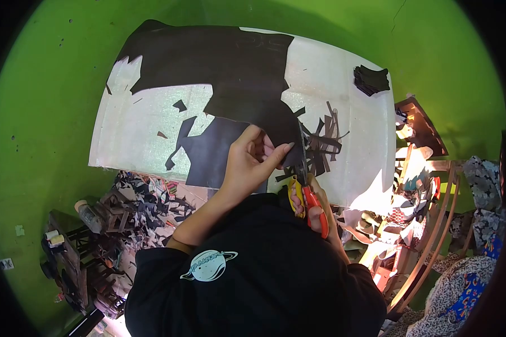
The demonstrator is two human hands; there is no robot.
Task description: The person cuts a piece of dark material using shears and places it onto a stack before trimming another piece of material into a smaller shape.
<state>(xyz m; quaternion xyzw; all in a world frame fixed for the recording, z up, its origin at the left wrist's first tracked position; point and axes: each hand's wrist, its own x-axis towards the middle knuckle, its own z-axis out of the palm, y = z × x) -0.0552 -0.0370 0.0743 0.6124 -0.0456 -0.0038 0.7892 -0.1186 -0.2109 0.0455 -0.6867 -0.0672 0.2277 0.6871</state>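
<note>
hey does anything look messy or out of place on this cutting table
Mostly offcuts: thin black strips lie in a loose heap beside the scissors, and small scraps dot the white table. Nothing looks spilled or damaged.

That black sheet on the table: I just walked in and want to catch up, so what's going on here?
A person in a black top is cutting a large black sheet spread over a white table. The left hand holds the sheet's near edge, lifting it a little. The right hand works scissors with red and yellow handles, blades pointing into the sheet. Cut black strips lie heaped just right of the scissors, and a small stack of black pieces sits at the table's far right corner.
</note>
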